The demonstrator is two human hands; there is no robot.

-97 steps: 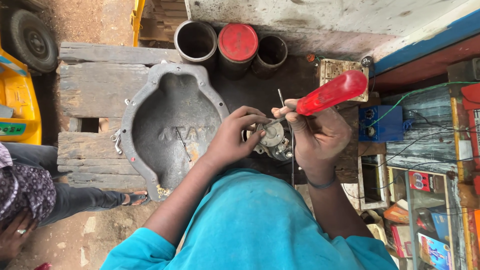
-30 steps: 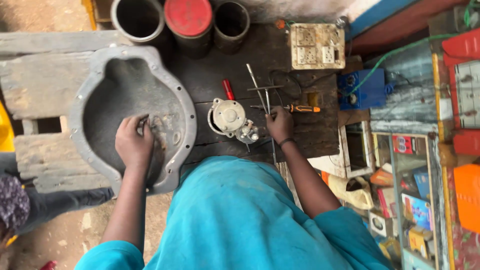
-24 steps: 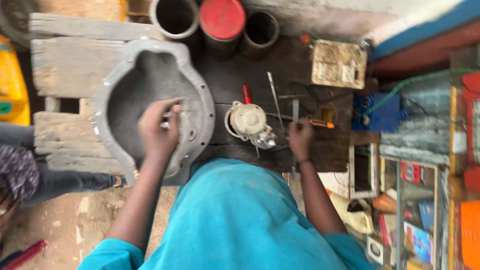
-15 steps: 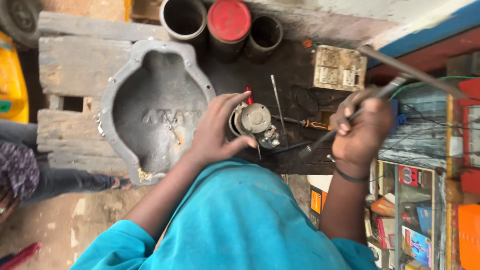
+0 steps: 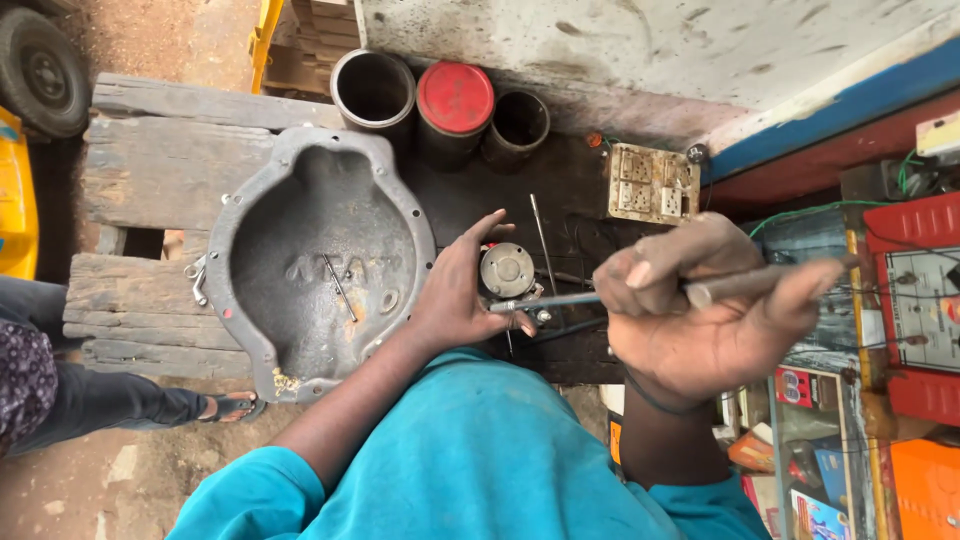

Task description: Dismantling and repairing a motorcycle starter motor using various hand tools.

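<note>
As fingers grip, rod tip (image 5: 500, 306) blurs.

At your lower right, small colourful boxes (image 5: 815, 455) crowd a shelf, red, blue and orange. A red panel with a pale label (image 5: 925, 290) stands above them.
</note>
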